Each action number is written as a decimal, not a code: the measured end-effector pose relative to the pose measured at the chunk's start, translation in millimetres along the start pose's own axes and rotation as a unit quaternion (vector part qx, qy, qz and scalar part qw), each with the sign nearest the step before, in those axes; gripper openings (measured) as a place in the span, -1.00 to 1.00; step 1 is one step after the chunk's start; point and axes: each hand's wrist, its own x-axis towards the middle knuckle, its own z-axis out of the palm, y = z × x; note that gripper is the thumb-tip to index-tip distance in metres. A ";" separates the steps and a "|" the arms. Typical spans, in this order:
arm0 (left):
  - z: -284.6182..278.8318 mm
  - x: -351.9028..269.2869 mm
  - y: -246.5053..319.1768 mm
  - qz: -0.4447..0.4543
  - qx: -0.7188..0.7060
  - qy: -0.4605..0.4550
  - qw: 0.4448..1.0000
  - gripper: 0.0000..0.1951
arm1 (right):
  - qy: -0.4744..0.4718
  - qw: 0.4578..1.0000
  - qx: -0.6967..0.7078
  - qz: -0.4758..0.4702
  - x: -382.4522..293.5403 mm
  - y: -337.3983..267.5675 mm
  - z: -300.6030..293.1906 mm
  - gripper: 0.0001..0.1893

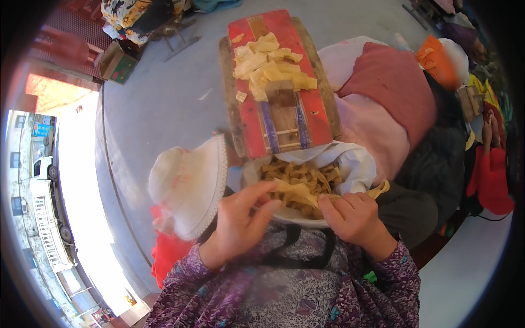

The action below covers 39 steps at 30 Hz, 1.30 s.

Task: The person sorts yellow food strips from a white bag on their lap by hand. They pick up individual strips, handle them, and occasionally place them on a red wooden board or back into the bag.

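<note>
A pale yellow dried strip, perhaps plant husk, stretches between my hands over a white-lined basin. My right hand grips it; a tail comes out past the knuckles. My left hand is at the strip's other end, thumb and index finger apart; whether hidden fingers hold it, I cannot tell. Short, darker yellow-brown pieces fill the basin. Beyond it lies a red board with a wooden block between two purple bands. Loose wide strips are heaped on the board's far part.
A white brimmed hat covers someone at my left. Pink cloth lies right of the board, near an orange item. A cardboard box stands on the concrete floor. Red sleeves and hands show far right. Outside is a white truck.
</note>
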 end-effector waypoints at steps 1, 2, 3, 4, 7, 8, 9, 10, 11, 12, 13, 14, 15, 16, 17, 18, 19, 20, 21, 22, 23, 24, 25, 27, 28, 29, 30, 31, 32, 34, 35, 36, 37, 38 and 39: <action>9.5 1.2 1.4 0.014 0.019 -0.007 1.000 -0.74 | 0.012 1.000 -0.008 -0.009 3.6 -2.2 -2.6 -0.67; 19.6 3.4 0.5 0.029 0.038 -0.015 0.999 -0.72 | 0.025 0.999 -0.017 -0.016 7.4 -5.3 -4.3 -0.68; 30.5 7.9 -0.9 0.049 0.055 -0.027 0.997 -0.70 | 0.039 0.999 -0.005 -0.022 6.7 -6.8 -2.7 -0.70; 39.6 12.6 -2.6 0.031 0.025 -0.051 0.998 -0.70 | 0.045 0.999 -0.017 -0.021 2.4 -5.3 -4.6 -0.72; 39.9 0.2 -18.5 -0.079 -0.049 -0.078 0.993 -0.73 | 0.046 0.999 0.016 -0.007 -11.2 -7.7 5.2 -0.72; 44.1 -2.0 -23.5 -0.054 -0.024 -0.051 0.997 -0.74 | 0.045 0.998 0.042 0.029 -12.3 -12.0 9.1 -0.71; 46.0 0.0 -24.5 -0.003 0.055 -0.065 0.996 -0.75 | 0.050 0.994 0.074 0.063 -15.3 -17.5 15.2 -0.70; 49.2 -1.6 -31.0 -0.016 0.066 -0.074 0.995 -0.80 | 0.056 0.990 0.109 0.076 -19.2 -23.2 20.8 -0.71; 57.7 -3.5 -35.6 -0.135 -0.105 -0.053 0.984 -0.86 | 0.066 0.983 0.146 0.087 -23.7 -26.4 24.9 -0.72; 61.7 -2.3 -31.5 -0.107 -0.078 -0.047 0.990 -0.88 | 0.068 0.975 0.182 0.108 -29.6 -26.9 23.6 -0.74; 61.7 -2.3 -26.6 -0.082 -0.047 -0.038 0.995 -0.88 | 0.073 0.963 0.223 0.128 -33.8 -29.1 22.5 -0.76; 65.1 -2.7 -25.4 -0.051 -0.027 -0.041 0.997 -0.87 | 0.078 0.950 0.266 0.146 -38.7 -30.4 20.2 -0.78; 65.0 -3.9 -26.4 -0.021 -0.005 -0.039 0.999 -0.85 | 0.080 0.940 0.289 0.163 -40.2 -33.5 18.8 -0.80; 66.8 -3.6 -27.2 0.008 0.016 -0.035 0.999 -0.83 | 0.081 0.929 0.314 0.178 -40.8 -36.6 15.9 -0.82; 70.0 -2.0 -27.7 0.054 0.055 -0.024 0.997 -0.83 | 0.081 0.918 0.338 0.192 -42.1 -39.5 15.2 -0.84; 69.6 -0.2 -26.2 0.098 0.099 -0.009 0.990 -0.83 | 0.096 0.902 0.360 0.218 -39.5 -42.1 19.3 -0.87; 69.9 2.3 -23.8 0.142 0.141 0.006 0.980 -0.83 | 0.105 0.897 0.368 0.223 -41.0 -41.2 19.3 -0.88; 66.9 2.6 -18.8 0.093 0.112 -0.019 0.989 -0.83 | 0.113 0.891 0.375 0.228 -42.9 -39.3 17.2 -0.88; 63.8 3.5 -10.9 0.085 0.115 -0.024 0.990 -0.82 | 0.122 0.884 0.387 0.232 -43.6 -36.7 15.6 -0.88; 61.0 4.5 -1.3 0.076 0.115 -0.028 0.990 -0.81 | 0.105 0.882 0.385 0.252 -44.3 -33.4 13.5 -0.88; 58.2 5.7 11.6 0.067 0.115 -0.033 0.991 -0.80 | 0.088 0.879 0.382 0.272 -45.3 -28.8 11.5 -0.88; 59.3 12.8 42.6 0.105 0.162 -0.021 0.981 -0.83 | 0.069 0.874 0.381 0.294 -46.5 -23.6 9.9 -0.87; 58.1 17.8 44.8 0.199 0.214 -0.014 0.956 -0.84 | 0.061 0.868 0.404 0.281 -45.5 -19.3 6.0 -0.86; 54.5 24.5 44.1 0.377 0.309 0.002 0.873 -0.82 | 0.042 0.855 0.450 0.255 -42.0 -11.6 -1.7 -0.84; 58.1 24.7 43.9 0.405 0.284 -0.037 0.868 -0.89 | 0.046 0.842 0.484 0.232 -37.4 -10.7 -6.5 -0.85; 57.4 22.2 37.7 0.400 0.293 -0.064 0.866 -0.89 | 0.050 0.828 0.518 0.209 -31.4 -11.5 -12.7 -0.86; 55.5 19.7 33.7 0.396 0.299 -0.091 0.863 -0.90 | 0.052 0.813 0.549 0.186 -27.8 -12.0 -16.3 -0.86; 54.0 17.7 30.2 0.391 0.305 -0.117 0.860 -0.91 | -0.012 0.846 0.502 0.180 -30.0 -10.3 -15.5 -0.85; 51.9 14.5 27.8 0.385 0.312 -0.129 0.859 -0.91 | -0.077 0.872 0.451 0.172 -35.5 -7.4 -14.1 -0.84; 41.9 7.9 21.9 0.400 0.314 -0.165 0.845 -0.89 | -0.174 0.885 0.402 0.160 -40.8 -9.8 -14.4 -0.81; 36.2 2.9 18.7 0.403 0.318 -0.183 0.838 -0.88 | -0.206 0.878 0.403 0.156 -45.1 -9.5 -18.6 -0.80; 31.8 -5.0 14.9 0.383 0.348 -0.187 0.835 -0.86 | -0.238 0.868 0.411 0.143 -46.9 -12.0 -20.1 -0.80; 23.6 -6.6 13.3 0.380 0.356 -0.186 0.833 -0.90 | -0.254 0.872 0.401 0.121 -47.9 -13.1 -14.5 -0.80; 24.1 -7.5 -4.9 0.391 0.348 -0.187 0.831 -0.90 | -0.272 0.875 0.386 0.109 -52.5 -14.6 -11.3 -0.81; 23.8 -8.7 -5.3 0.354 0.326 -0.184 0.857 -0.90 | -0.257 0.877 0.391 0.109 -51.3 -13.2 -11.9 -0.85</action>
